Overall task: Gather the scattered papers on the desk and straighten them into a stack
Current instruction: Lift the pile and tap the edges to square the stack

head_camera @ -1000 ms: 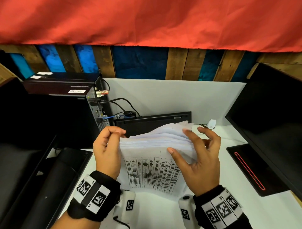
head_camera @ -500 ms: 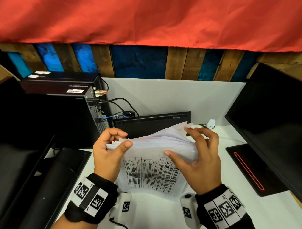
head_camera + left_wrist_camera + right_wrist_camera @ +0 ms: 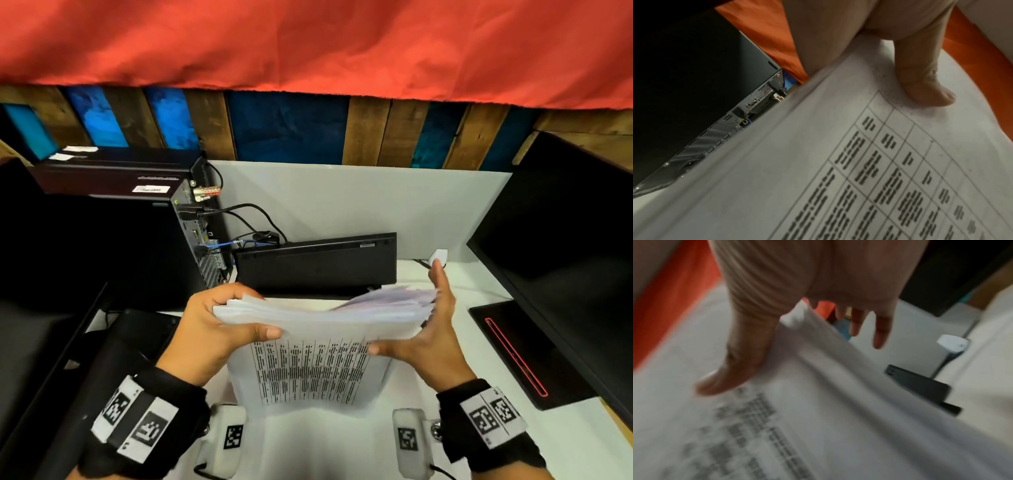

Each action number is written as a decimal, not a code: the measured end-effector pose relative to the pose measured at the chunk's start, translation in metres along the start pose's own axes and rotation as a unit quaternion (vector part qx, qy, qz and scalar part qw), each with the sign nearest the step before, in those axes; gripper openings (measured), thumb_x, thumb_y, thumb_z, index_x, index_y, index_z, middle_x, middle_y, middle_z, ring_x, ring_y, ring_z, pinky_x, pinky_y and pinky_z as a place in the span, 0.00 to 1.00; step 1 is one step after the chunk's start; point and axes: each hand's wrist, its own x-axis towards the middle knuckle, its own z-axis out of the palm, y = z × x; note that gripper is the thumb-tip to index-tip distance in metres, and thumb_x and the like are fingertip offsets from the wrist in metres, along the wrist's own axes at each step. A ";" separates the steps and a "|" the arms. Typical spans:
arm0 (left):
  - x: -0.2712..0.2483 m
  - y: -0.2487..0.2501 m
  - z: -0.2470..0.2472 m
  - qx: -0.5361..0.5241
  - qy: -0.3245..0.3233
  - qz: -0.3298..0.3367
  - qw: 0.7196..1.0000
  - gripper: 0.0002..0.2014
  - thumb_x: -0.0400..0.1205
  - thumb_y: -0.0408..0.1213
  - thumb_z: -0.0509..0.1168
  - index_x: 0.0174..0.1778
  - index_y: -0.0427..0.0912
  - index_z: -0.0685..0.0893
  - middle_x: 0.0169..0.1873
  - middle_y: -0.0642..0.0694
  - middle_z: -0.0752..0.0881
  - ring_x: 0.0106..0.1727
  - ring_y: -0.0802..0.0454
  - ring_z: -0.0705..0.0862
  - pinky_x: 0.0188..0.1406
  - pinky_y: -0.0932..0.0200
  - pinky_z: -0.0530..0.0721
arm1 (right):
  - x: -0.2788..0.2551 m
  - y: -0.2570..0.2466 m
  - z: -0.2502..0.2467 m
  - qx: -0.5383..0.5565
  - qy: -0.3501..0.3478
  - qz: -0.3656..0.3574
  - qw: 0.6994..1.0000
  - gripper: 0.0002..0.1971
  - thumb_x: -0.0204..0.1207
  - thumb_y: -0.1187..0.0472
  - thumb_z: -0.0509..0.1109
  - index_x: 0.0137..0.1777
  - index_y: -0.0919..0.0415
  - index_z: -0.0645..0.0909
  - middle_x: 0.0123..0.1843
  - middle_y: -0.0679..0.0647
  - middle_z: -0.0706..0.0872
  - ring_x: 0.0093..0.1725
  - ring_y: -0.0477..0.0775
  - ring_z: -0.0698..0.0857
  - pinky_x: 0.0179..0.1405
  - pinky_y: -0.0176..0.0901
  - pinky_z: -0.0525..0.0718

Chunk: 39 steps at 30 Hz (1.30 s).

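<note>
Held upright above the white tabletop (image 3: 342, 445), the thick papers (image 3: 318, 329) look floppy and slippery sheet to sheet, so the left hand (image 3: 209, 329) pinches 1 end while the right hand (image 3: 430, 342), fingers straight, flattens the other.
</note>
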 end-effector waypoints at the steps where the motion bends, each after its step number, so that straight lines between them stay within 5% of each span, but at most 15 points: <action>1: 0.000 0.000 -0.001 -0.005 -0.013 0.000 1.000 0.21 0.46 0.45 0.86 0.30 0.42 0.89 0.33 0.38 0.91 0.35 0.45 0.90 0.31 0.57 0.88 | 0.002 0.008 -0.004 0.004 -0.051 0.028 0.998 0.76 0.31 0.52 0.92 0.75 0.25 0.43 0.74 0.33 0.61 0.68 0.17 0.64 0.61 0.14 0.70; 3: -0.001 0.002 -0.002 -0.018 -0.038 0.001 0.999 0.18 0.48 0.39 0.86 0.28 0.40 0.88 0.32 0.37 0.90 0.33 0.44 0.90 0.31 0.56 0.87 | 0.003 0.018 -0.010 -0.010 -0.135 0.060 0.989 0.76 0.35 0.56 0.91 0.78 0.30 0.43 0.74 0.32 0.63 0.67 0.18 0.67 0.59 0.13 0.71; 5: -0.001 0.006 -0.002 -0.023 -0.047 0.008 0.999 0.16 0.48 0.38 0.85 0.27 0.41 0.88 0.31 0.37 0.90 0.33 0.44 0.89 0.32 0.56 0.87 | 0.002 0.021 -0.010 -0.051 -0.201 0.054 0.977 0.70 0.39 0.54 0.91 0.80 0.32 0.52 0.81 0.36 0.61 0.77 0.33 0.65 0.74 0.32 0.71; 7: 0.000 0.012 -0.002 -0.019 -0.033 0.019 0.999 0.17 0.47 0.38 0.86 0.27 0.43 0.89 0.32 0.39 0.91 0.33 0.45 0.90 0.31 0.57 0.88 | -0.003 0.018 -0.005 -0.014 -0.231 0.061 0.971 0.57 0.47 0.59 0.90 0.77 0.39 0.64 0.75 0.38 0.75 0.74 0.40 0.75 0.75 0.48 0.75; 10: 0.006 0.015 -0.001 -0.054 0.048 0.029 0.997 0.17 0.51 0.25 0.81 0.30 0.48 0.89 0.30 0.46 0.91 0.32 0.52 0.90 0.30 0.60 0.88 | -0.011 0.005 0.010 0.152 -0.141 0.084 0.975 0.30 0.57 0.70 0.81 0.60 0.52 0.81 0.55 0.49 0.92 0.57 0.47 0.89 0.62 0.50 0.85; 13: 0.014 0.015 0.000 -0.078 0.075 0.053 0.993 0.25 0.55 0.21 0.77 0.43 0.51 0.88 0.39 0.48 0.91 0.42 0.53 0.90 0.40 0.59 0.89 | -0.012 -0.001 0.021 0.214 -0.022 0.084 0.973 0.19 0.57 0.68 0.78 0.51 0.58 0.87 0.49 0.56 0.93 0.54 0.56 0.91 0.57 0.46 0.88; 16: 0.016 -0.001 -0.005 -0.080 0.011 -0.002 0.997 0.39 0.53 0.24 0.83 0.61 0.46 0.81 0.54 0.44 0.90 0.56 0.49 0.89 0.52 0.57 0.88 | -0.005 -0.006 0.020 0.231 0.014 0.083 0.969 0.17 0.57 0.67 0.77 0.49 0.58 0.88 0.47 0.55 0.93 0.51 0.54 0.92 0.54 0.44 0.89; 19: 0.007 -0.023 0.003 0.002 -0.040 -0.110 0.993 0.33 0.55 0.35 0.85 0.57 0.46 0.84 0.53 0.49 0.91 0.56 0.52 0.89 0.57 0.55 0.87 | 0.001 -0.014 0.012 0.261 0.026 0.064 0.963 0.18 0.60 0.69 0.75 0.52 0.69 0.86 0.44 0.54 0.94 0.46 0.49 0.92 0.43 0.34 0.88; 22: -0.001 -0.034 0.024 0.045 0.082 -0.080 0.992 0.22 0.67 0.24 0.77 0.53 0.48 0.84 0.46 0.61 0.92 0.50 0.65 0.89 0.53 0.68 0.86 | 0.003 -0.019 0.016 0.238 0.055 0.052 0.968 0.14 0.63 0.68 0.78 0.50 0.66 0.88 0.45 0.55 0.94 0.46 0.49 0.93 0.43 0.34 0.88; 25: -0.004 -0.032 0.040 -0.001 0.154 -0.054 0.987 0.18 0.71 0.20 0.74 0.52 0.43 0.85 0.42 0.62 0.92 0.45 0.67 0.89 0.44 0.73 0.85 | -0.002 -0.023 0.026 0.214 0.094 0.037 0.972 0.11 0.66 0.66 0.79 0.49 0.65 0.89 0.44 0.49 0.94 0.48 0.47 0.92 0.44 0.32 0.87; 29: -0.001 -0.032 0.037 -0.013 0.144 -0.046 0.988 0.25 0.64 0.22 0.79 0.57 0.37 0.85 0.49 0.49 0.92 0.50 0.58 0.91 0.47 0.66 0.87 | -0.006 -0.019 0.028 0.188 0.090 0.006 0.978 0.19 0.61 0.69 0.82 0.52 0.57 0.87 0.46 0.47 0.93 0.48 0.41 0.91 0.45 0.32 0.87; 33: 0.007 -0.042 0.024 -0.039 0.075 -0.078 0.993 0.32 0.56 0.20 0.81 0.57 0.34 0.82 0.43 0.40 0.90 0.43 0.51 0.90 0.41 0.59 0.89 | -0.004 0.006 0.015 0.142 0.041 0.039 0.988 0.33 0.52 0.71 0.86 0.59 0.53 0.83 0.47 0.45 0.91 0.48 0.38 0.89 0.44 0.27 0.85; 36: 0.010 -0.045 0.026 -0.010 0.021 -0.096 0.995 0.25 0.59 0.20 0.81 0.50 0.38 0.86 0.39 0.42 0.91 0.41 0.52 0.90 0.39 0.62 0.86 | -0.005 0.021 0.014 0.137 0.017 0.077 0.987 0.26 0.52 0.74 0.85 0.52 0.58 0.86 0.43 0.45 0.93 0.45 0.42 0.90 0.43 0.31 0.85; 39: 0.010 -0.039 0.043 -0.005 0.085 -0.071 0.994 0.17 0.67 0.18 0.75 0.38 0.47 0.92 0.36 0.54 0.93 0.40 0.61 0.90 0.40 0.68 0.85 | -0.006 0.019 0.021 0.165 0.063 0.068 0.982 0.18 0.60 0.74 0.82 0.44 0.54 0.86 0.40 0.44 0.93 0.42 0.41 0.91 0.43 0.35 0.87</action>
